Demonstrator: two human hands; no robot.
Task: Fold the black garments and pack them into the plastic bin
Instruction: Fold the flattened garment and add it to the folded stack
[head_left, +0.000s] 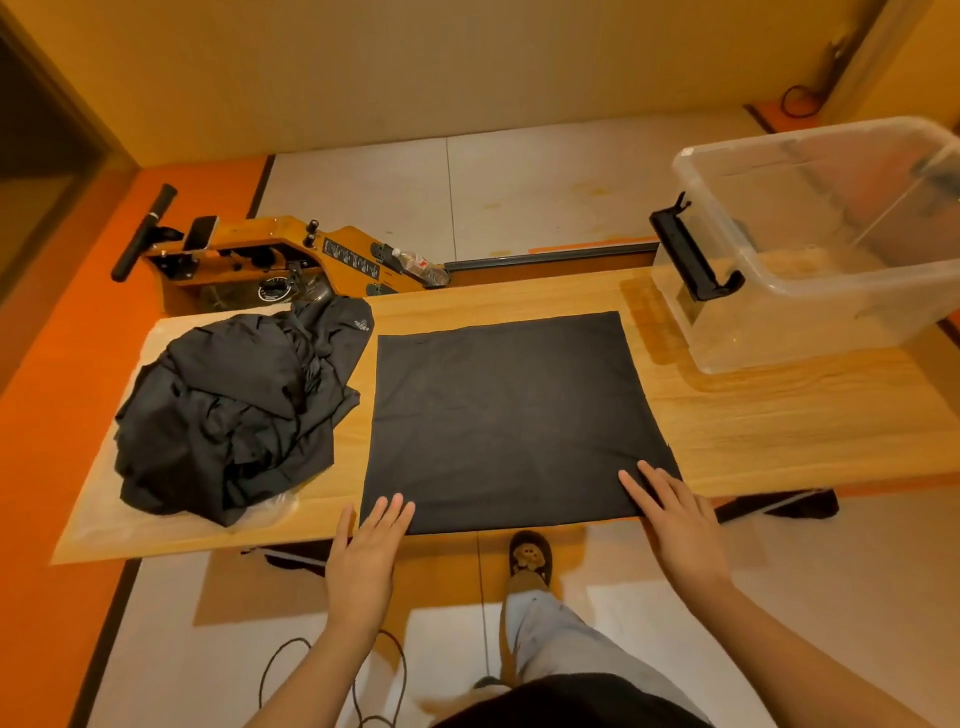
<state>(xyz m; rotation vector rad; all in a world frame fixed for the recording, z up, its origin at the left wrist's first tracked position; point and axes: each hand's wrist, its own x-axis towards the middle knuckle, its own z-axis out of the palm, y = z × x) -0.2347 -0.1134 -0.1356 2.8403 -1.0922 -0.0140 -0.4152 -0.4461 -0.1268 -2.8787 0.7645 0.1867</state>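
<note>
A black garment (511, 415) lies flat as a neat rectangle in the middle of the wooden table (779, 415). My left hand (369, 545) rests flat with fingers apart at its near left corner. At the near right corner my right hand (675, 514) lies flat, fingertips on the cloth. Neither hand grips anything. A crumpled pile of black garments (234, 410) sits on a clear plastic sheet at the table's left end. The clear plastic bin (831, 322) with a black handle clip stands at the far right of the table, nothing visible inside it.
Beyond the table's far edge stands a wooden rowing machine (291, 254) with a phone and a water bottle on it. My leg and sandalled foot (530, 556) are below the table's near edge. A cable (332, 670) lies on the floor.
</note>
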